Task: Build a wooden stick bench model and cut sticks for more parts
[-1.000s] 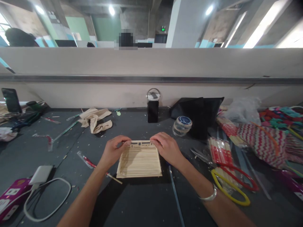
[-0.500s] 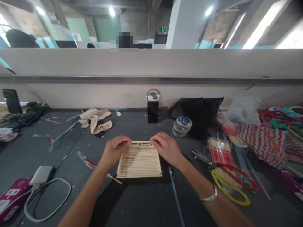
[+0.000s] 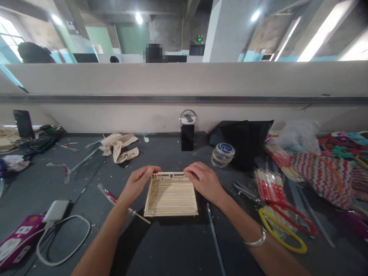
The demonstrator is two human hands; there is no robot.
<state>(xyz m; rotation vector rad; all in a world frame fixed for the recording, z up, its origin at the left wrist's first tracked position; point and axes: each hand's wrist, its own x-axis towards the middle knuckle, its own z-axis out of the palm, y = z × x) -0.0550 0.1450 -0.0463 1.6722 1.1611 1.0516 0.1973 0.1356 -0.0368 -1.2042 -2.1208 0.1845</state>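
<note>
A small tray-like panel of pale wooden sticks [image 3: 171, 197] lies on the dark table in front of me. Along its far edge runs a raised rail [image 3: 170, 174] with short upright pieces under it. My left hand [image 3: 140, 182] pinches the rail's left end between thumb and fingers. At the right end, my right hand [image 3: 202, 179] has its fingers closed on the same rail. The fingertips partly hide both corners. To the right of the panel, a thin blue stick-like tool [image 3: 214, 234] lies on the table.
Scissors with red and yellow handles [image 3: 283, 226] lie at the right beside packs of wooden sticks [image 3: 270, 186]. A glass jar [image 3: 222, 155] and a phone [image 3: 187, 137] stand behind. At left are a crumpled cloth [image 3: 119, 147], a white charger [image 3: 56, 211] and a purple power strip [image 3: 24, 239].
My left hand's fingers have shifted slightly along the rail, uncovering more of its left end. The right hand keeps its hold. The whole view has moved a little.
</note>
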